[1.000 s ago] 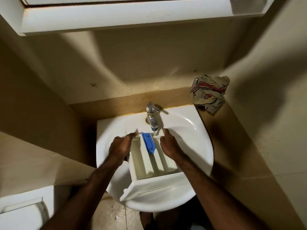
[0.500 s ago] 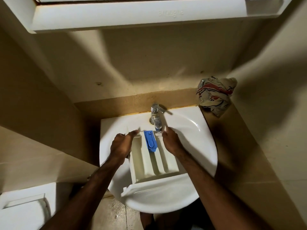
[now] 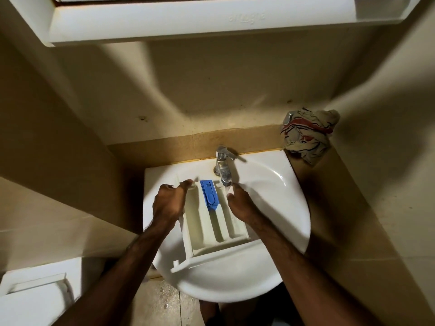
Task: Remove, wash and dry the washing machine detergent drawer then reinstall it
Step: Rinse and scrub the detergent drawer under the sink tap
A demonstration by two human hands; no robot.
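Left hand (image 3: 168, 202) fingers curled; right hand (image 3: 242, 205) extended, palm-down.

A white detergent drawer (image 3: 211, 228) lies across a white sink (image 3: 277, 208), its front panel toward the person and its far end under a chrome tap (image 3: 222, 167). The drawer shows 3 long compartments, and a blue insert (image 3: 209, 194) sits at the far end of the middle one. The left hand (image 3: 168, 203) grips the drawer's left wall near the far corner, fingers curled over the edge. The right hand (image 3: 242, 205) rests on the right wall, fingertips just below the spout, where water runs. A crumpled striped cloth (image 3: 307, 135) sits at the sink's back right corner, against the wall. A white cabinet (image 3: 211, 20) hangs overhead.
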